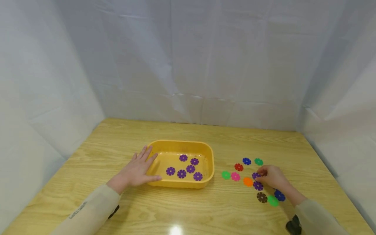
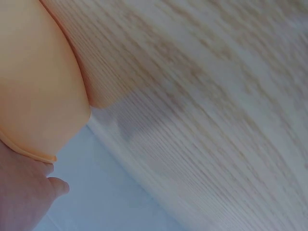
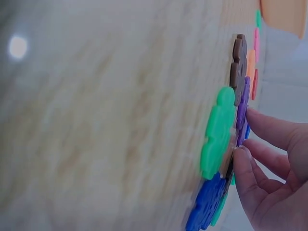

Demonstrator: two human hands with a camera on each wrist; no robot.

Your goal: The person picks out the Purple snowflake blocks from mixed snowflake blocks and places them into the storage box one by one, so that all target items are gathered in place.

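A yellow tray (image 1: pixel 211 156) stands mid-table with several purple flower discs (image 1: pixel 190 168) inside. My left hand (image 1: pixel 138 168) lies flat against the tray's left rim, fingers straight; the left wrist view shows the tray wall (image 2: pixel 38 96) beside that hand (image 2: pixel 24 197). To the right lies a loose cluster of coloured discs. My right hand (image 1: pixel 259 174) curls over it and pinches a purple disc (image 1: pixel 255 175) between thumb and fingers. In the right wrist view the fingertips (image 3: pixel 252 118) touch that purple disc (image 3: pixel 242 110) edge-on, beside a green disc (image 3: pixel 216 130).
Around the right hand lie blue (image 1: pixel 246 161), green (image 1: pixel 258 161), red (image 1: pixel 239 167), green (image 1: pixel 225 175), pink (image 1: pixel 235 176), orange (image 1: pixel 248 181), purple (image 1: pixel 258 186), brown (image 1: pixel 261 197), green (image 1: pixel 273 200) and blue (image 1: pixel 279 195) discs. White cloth walls enclose the wooden table (image 1: pixel 188 209).
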